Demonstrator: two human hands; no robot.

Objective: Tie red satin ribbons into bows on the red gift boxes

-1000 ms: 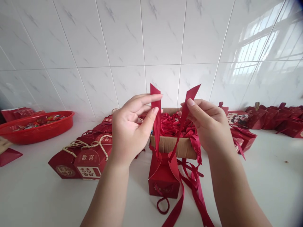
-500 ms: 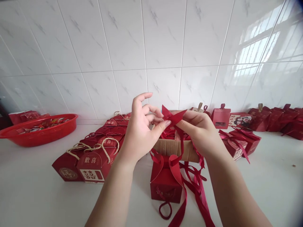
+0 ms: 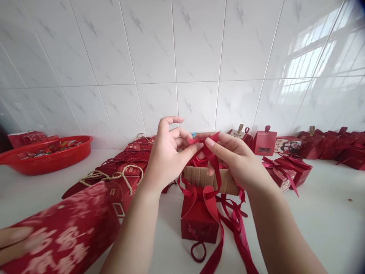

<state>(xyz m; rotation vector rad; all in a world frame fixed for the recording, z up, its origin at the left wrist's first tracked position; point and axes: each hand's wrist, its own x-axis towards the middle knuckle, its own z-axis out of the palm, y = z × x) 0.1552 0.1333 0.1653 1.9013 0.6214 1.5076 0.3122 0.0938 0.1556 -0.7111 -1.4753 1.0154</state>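
Observation:
A red ribbon [image 3: 214, 163] runs up from the top of a small red gift box [image 3: 199, 219] on the white counter. My left hand [image 3: 175, 156] pinches the ribbon between thumb and fingers, its index finger raised. Close beside it, my right hand [image 3: 235, 154] grips the ribbon too, thumb and fingertips pressed together. Below both hands the box stands upright, its curved top flaps drawn together. A dark red cord loop [image 3: 199, 252] lies at its front. Just behind is a cardboard box [image 3: 212, 179] holding red ribbons.
At lower left another person's hand [image 3: 15, 241] holds a red patterned bag [image 3: 71, 232]. Rows of red gift boxes [image 3: 125, 182] stand left, near a red basin [image 3: 48, 156] of wrapped sweets. Loose ribbons [image 3: 238, 232] trail to the front; ribboned boxes [image 3: 285, 173] sit right.
The ribbon between my hands has changed shape, its pointed ends now lower and partly hidden by my fingers. Another person's hand with a red patterned bag has come in at lower left.

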